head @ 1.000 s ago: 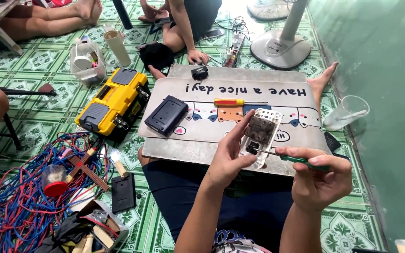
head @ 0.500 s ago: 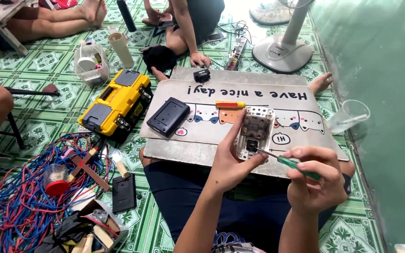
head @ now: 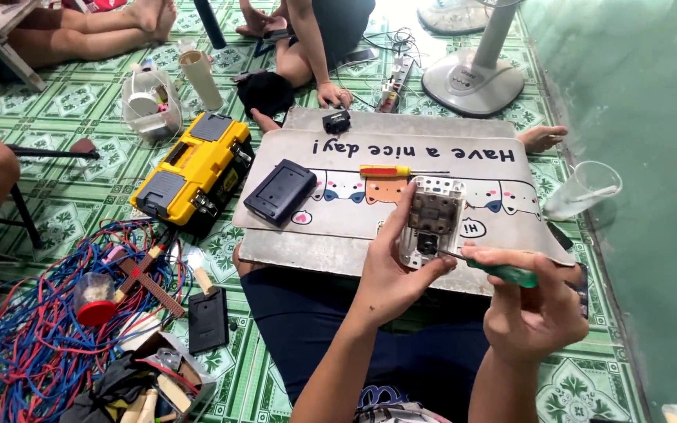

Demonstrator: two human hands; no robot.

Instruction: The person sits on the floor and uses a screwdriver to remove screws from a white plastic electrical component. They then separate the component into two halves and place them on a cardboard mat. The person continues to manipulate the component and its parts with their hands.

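Left hand: the left hand (head: pixel 392 270) grasps a white switch plate (head: pixel 431 219), thumb along its left edge and fingers wrapped under its lower end, holding it tilted above the lap with its back side up.
Switch plate: it sits just above the near edge of the mat (head: pixel 370 204), with a dark module set in its middle.
Right hand: the right hand (head: pixel 533 301) is clenched around a green-handled screwdriver (head: pixel 503 270), just to the right of the left hand; the thin shaft runs leftward and its tip meets the lower part of the switch plate.
Beyond the hands: a second screwdriver (head: pixel 389 170) with a red and yellow handle lies on the mat past the switch plate, and a dark flat cover (head: pixel 280 192) lies up and to the left of the left hand.
Far edge of the mat: a small black part (head: pixel 336 121) rests there, close to another person's hand (head: pixel 331 95).
Left of the left hand: a yellow toolbox (head: pixel 196 172) stands on the green tiled floor (head: pixel 64 117), touching the mat's left side; nearer, a black plate (head: pixel 208 319) lies on the floor beside a tangle of red and blue wires (head: pixel 33 345).
Right of the right hand: a clear plastic cup (head: pixel 581 190) lies tipped by the wall.
Far off: the base of a standing fan (head: pixel 472 78) sits beyond the mat.
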